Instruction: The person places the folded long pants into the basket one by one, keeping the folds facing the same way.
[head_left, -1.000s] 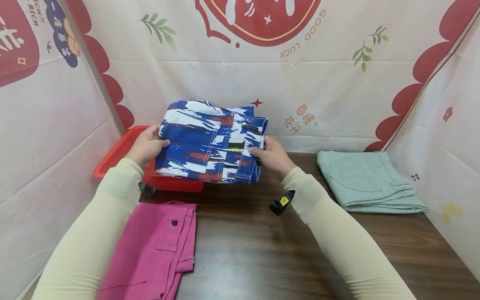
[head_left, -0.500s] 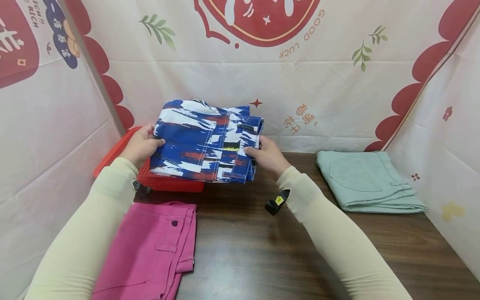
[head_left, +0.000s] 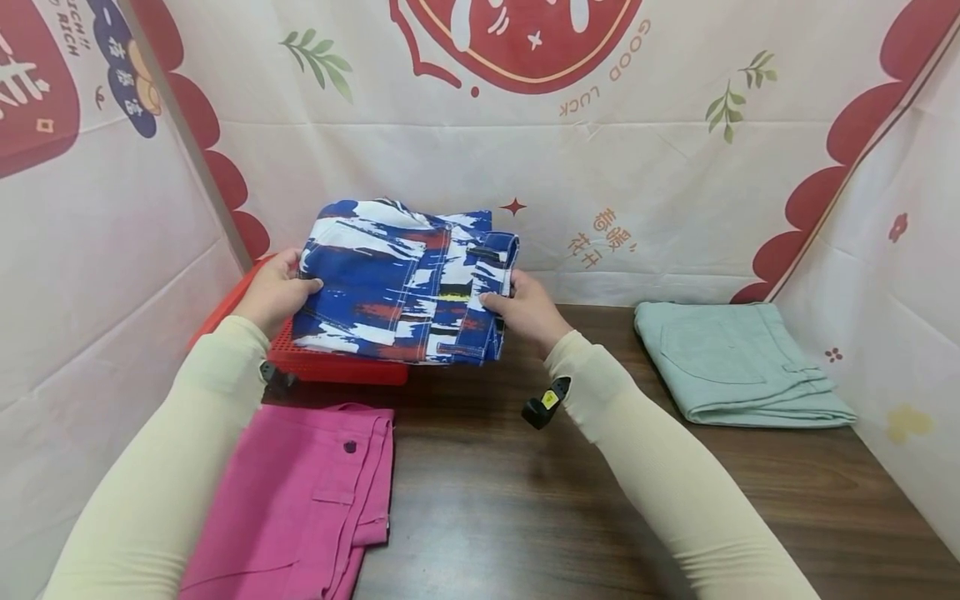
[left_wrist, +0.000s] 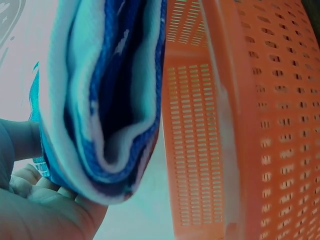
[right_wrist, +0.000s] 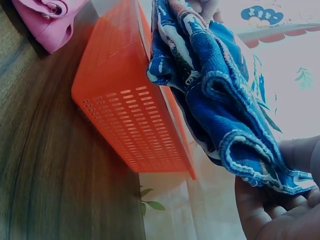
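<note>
The folded trousers-like garment of blue, white and rust-patterned cloth (head_left: 360,287) is gripped at both ends: its left edge is pinched between the thumb and curled fingers of the left hand (head_left: 272,292), and its right end is held in the same way by the right hand (head_left: 531,310), each thumb laid on top. In the wrist views the layered folds are seen edge-on, with fingers supporting them from below. Compared with a second ago, the bundle and both hands have been shifted slightly to the left, while the grip and the folds look unchanged. As a result, more of the red perforated plastic basket (head_left: 341,370) is now covered from the head view, and the garment is held above it rather than in it; whether the rim is touched cannot be told. The carry therefore seems to be in progress, with no release made. Farther out, the folded magenta garment with a dark button (head_left: 300,492) and the folded pale-green garment (head_left: 716,350) have not been moved; both lie on the dark brown wood-grain table (head_left: 525,508), nearer the person and at the right respectively.
</note>
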